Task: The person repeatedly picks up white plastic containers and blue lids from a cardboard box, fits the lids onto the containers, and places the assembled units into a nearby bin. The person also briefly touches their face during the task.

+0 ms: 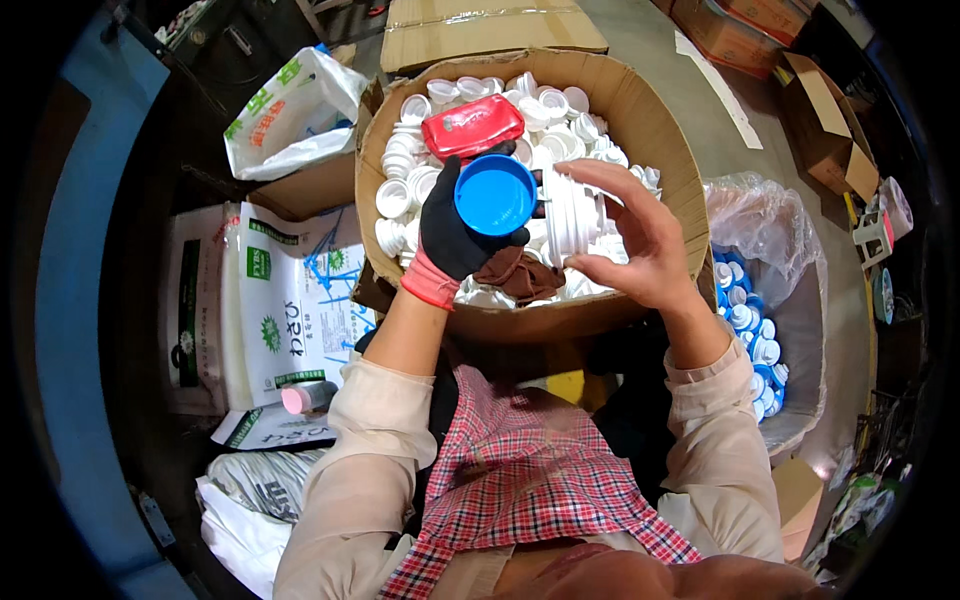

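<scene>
As half-hidden left fingers [443, 193] clasped a blue cap [495, 195], right fingers [613, 181] pinched ribbed white caps [567, 215] beyond the box's near edge [590, 318]

white plastic bag [300, 118]: large green and orange characters are running along its side.
printed white sack [300, 290]: black characters are forming a column beside a green square [258, 263] bearing pale letters.
far-left sack [207, 350]: a dark band is carrying light print.
red pouch [473, 127]: a pale marking is showing, too small to read.
grey bag [265, 480]: thick dark lettering is showing.
</scene>
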`<state>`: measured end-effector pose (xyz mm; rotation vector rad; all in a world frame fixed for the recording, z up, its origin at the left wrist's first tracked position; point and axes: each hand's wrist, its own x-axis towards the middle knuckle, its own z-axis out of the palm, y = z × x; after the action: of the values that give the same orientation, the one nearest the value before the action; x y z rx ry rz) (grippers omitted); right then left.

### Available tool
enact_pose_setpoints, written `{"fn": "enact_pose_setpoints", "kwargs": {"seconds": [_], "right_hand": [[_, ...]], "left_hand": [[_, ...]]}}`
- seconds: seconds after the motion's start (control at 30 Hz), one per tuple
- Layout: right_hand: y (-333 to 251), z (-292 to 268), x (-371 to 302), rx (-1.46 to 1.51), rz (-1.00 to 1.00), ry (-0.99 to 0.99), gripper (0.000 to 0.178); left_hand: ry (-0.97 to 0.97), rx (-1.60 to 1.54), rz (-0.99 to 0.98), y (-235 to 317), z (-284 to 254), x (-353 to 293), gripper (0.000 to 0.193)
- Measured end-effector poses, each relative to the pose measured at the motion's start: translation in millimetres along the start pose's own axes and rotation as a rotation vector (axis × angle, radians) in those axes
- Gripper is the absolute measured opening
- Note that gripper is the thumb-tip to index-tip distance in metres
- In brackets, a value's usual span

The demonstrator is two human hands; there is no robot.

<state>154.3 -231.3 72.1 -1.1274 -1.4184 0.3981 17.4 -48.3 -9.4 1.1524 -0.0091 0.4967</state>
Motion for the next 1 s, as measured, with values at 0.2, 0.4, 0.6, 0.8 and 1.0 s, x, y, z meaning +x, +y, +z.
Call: {"fn": "enact_pose_setpoints", "kwargs": {"seconds": [0.2, 0.4, 0.6, 0.8, 1.0], "right_hand": [[14, 17, 3, -0.534, -0.135, -0.096, 0.062], [22, 30, 4, -0.641, -0.172, -0.114, 0.067], [26, 36, 6, -0.659, -0.190, -0.113, 0.068], [24, 41, 8, -0.679, -0.187, -0.132, 0.068], [30, 41, 7, -0.680, -0.161, -0.108, 0.077]], "left_hand": [[-0.172, -0.789, -0.171, 4, 17, -7, 0.049], [-0.011, 0.339, 0.229, 6, 20, -20, 0.047], [0.073, 0.858, 0.301, 24, 24, -25, 0.053], [0.113, 0.788, 0.262, 21, 21, -30, 0.051], [0.136, 0.076, -0.227, 34, 27, -25, 0.058]]}}
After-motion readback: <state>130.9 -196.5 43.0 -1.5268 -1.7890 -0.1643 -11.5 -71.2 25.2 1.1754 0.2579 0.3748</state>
